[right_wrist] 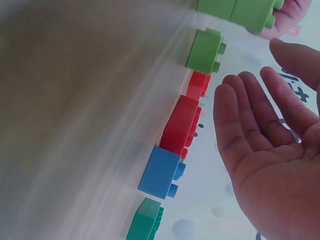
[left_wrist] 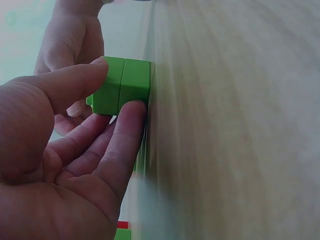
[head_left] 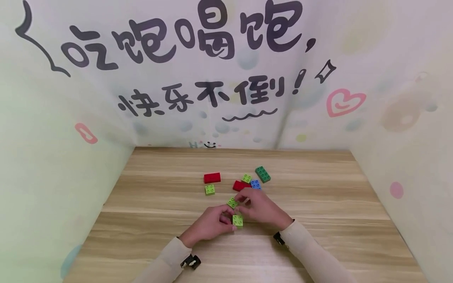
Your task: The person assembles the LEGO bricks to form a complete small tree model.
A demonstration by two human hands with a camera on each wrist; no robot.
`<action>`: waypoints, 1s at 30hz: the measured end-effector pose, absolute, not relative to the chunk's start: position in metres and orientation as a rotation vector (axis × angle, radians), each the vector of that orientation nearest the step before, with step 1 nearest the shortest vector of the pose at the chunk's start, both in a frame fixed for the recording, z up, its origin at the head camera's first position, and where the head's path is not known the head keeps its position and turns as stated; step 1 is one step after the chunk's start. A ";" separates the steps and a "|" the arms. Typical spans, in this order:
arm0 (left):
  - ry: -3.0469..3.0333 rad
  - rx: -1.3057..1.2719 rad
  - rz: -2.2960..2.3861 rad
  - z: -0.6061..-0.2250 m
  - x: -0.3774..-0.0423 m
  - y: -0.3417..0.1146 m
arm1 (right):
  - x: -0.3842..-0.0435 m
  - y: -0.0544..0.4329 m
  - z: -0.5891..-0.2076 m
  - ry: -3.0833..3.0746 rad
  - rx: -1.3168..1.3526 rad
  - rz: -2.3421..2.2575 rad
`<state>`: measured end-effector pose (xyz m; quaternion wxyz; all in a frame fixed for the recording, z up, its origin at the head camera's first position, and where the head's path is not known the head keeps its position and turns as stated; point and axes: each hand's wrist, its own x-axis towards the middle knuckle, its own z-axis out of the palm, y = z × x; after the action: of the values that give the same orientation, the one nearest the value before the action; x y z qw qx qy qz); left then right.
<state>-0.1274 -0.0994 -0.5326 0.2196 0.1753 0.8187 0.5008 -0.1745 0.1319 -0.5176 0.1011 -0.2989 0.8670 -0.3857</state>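
Note:
My left hand pinches a stack of two lime-green building bricks between thumb and fingers, low over the table. In the head view the stack shows its studded top just right of the left fingertips. Facing it from the right, my right hand has its fingers loosely bent, and the right wrist view shows nothing between them. Another lime-green brick stands on the table just beyond the stack, close to the right fingertips; its side shows in the right wrist view. Behind the right hand, a red brick is partly covered.
Farther back on the wooden table are a blue brick, a dark green brick, a lime-green brick behind the red one, a second red brick and another lime-green brick. Printed walls enclose the table.

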 end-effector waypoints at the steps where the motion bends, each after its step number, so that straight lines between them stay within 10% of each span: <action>1: 2.262 0.482 1.387 -0.533 -0.128 -0.099 | -0.177 0.132 -0.518 2.566 -0.875 -1.128; 30: 2.252 0.485 1.380 -0.541 -0.130 -0.101 | -0.197 0.119 -0.527 2.586 -0.951 -0.865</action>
<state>-0.1302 -0.1013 -0.5406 0.2261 0.1761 0.8168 0.5006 -0.1975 0.1187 -0.5274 0.1265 -0.3268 0.8883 -0.2970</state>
